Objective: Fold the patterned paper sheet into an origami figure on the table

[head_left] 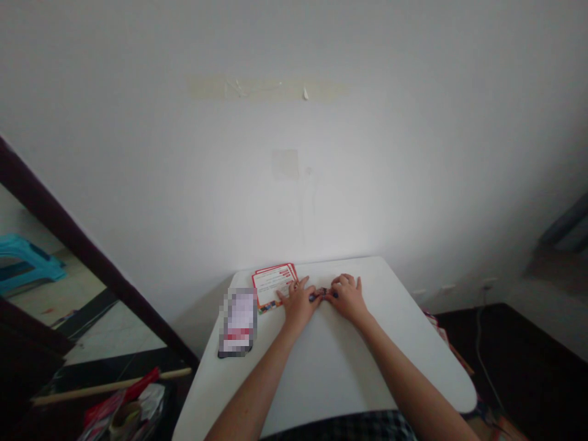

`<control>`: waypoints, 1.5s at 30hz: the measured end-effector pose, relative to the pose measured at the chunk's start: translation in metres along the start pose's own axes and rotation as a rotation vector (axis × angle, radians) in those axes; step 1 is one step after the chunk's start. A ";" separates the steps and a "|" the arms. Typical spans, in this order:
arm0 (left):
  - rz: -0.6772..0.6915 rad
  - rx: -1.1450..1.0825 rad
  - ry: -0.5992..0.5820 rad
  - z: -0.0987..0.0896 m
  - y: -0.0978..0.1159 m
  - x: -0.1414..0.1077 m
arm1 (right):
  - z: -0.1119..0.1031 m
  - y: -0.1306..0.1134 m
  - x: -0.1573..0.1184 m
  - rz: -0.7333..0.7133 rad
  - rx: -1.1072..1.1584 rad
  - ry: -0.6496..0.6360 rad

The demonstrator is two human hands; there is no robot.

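Between my two hands, low over the white table (331,361), is a small dark, multicoloured piece (324,294); its kind is too small and covered to make out. My left hand (299,304) pinches its left end, with the other fingers spread toward the cards. At its right end, my right hand (348,296) is closed on the same piece, some fingers raised. Red-edged printed cards (272,285) lie in a loose stack just left of my left hand, which partly covers their right side.
A phone (239,321), its screen blurred out, lies at the table's left edge. The white wall (285,214) rises behind the table. At the lower left are a bin with rubbish (133,413) and a wooden stick (110,387); a blue stool (30,260) shows in the mirror.
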State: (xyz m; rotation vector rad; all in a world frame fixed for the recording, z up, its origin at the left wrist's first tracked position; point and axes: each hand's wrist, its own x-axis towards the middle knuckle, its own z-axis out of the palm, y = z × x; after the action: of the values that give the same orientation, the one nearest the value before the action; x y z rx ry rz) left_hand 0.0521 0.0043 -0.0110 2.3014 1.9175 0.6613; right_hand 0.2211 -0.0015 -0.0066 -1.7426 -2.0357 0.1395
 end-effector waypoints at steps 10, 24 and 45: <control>0.002 -0.017 0.004 -0.001 0.001 -0.002 | 0.009 0.000 -0.003 0.063 0.045 0.039; -0.071 -0.014 -0.108 -0.010 -0.003 0.003 | 0.006 -0.003 0.013 0.233 0.135 -0.060; -0.053 0.069 -0.159 -0.003 -0.012 0.001 | -0.001 0.013 0.015 0.148 0.089 -0.168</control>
State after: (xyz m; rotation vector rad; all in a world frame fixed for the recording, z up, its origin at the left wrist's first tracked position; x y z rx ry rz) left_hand 0.0405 0.0078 -0.0122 2.2571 1.9486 0.3994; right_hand 0.2320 0.0149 -0.0063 -1.8798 -1.9795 0.4300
